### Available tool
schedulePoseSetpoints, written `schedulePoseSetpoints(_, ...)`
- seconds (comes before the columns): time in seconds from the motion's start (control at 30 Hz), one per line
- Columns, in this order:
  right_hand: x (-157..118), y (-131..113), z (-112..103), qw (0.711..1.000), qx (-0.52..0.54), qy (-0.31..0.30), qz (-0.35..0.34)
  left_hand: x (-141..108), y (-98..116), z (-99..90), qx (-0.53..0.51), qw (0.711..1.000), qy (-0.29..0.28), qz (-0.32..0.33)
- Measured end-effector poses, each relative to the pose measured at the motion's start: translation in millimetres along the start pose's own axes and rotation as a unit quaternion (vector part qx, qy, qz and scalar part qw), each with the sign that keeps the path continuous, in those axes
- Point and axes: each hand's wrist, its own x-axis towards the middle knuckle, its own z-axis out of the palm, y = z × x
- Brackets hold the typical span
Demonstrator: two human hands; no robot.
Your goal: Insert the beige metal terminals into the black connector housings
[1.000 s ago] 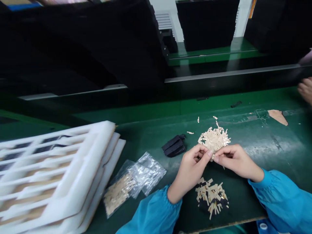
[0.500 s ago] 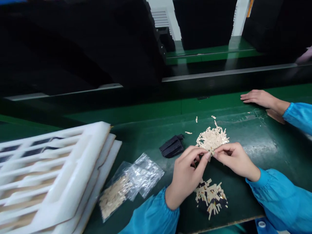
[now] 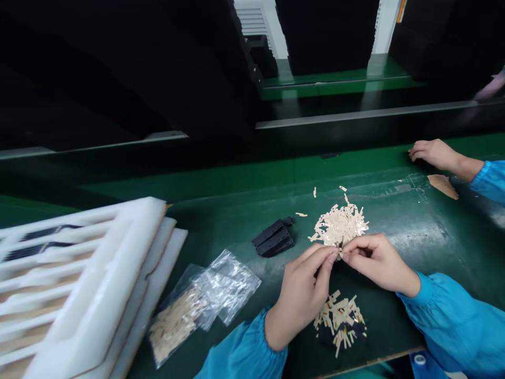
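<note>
My left hand and my right hand meet at the lower edge of a heap of thin beige strips. Their fingertips pinch a small piece with a dark spot, too small to identify. Below my hands lies a second cluster of beige strips on a dark backing. A few loose strips lie beyond the heap. To the left of the heap sit several stacked black ribbed parts.
A clear plastic bag holding beige strips lies left of my hands, beside stacked white foam trays. A co-worker's hand rests on the far bench edge near a tan scrap. Dark panels stand beyond the green bench.
The co-worker's hand has come in from the right edge onto the far bench edge. My fingertips have drawn closer at the heap's edge. The whole view has shifted slightly left.
</note>
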Motion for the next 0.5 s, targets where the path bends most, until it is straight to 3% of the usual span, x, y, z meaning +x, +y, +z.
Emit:
schedulePoseSetpoints(0.3,-1,3,-1,0.999,0.035,0.004,0.015,1,6,-2.1,-0.002,1.0,0.008,0.002)
schedulePoseSetpoints(0.5,4,11,4,0.999,0.048,0.008,-0.019,-1,-10,-0.1,0.064,0.995,0.024,0.073)
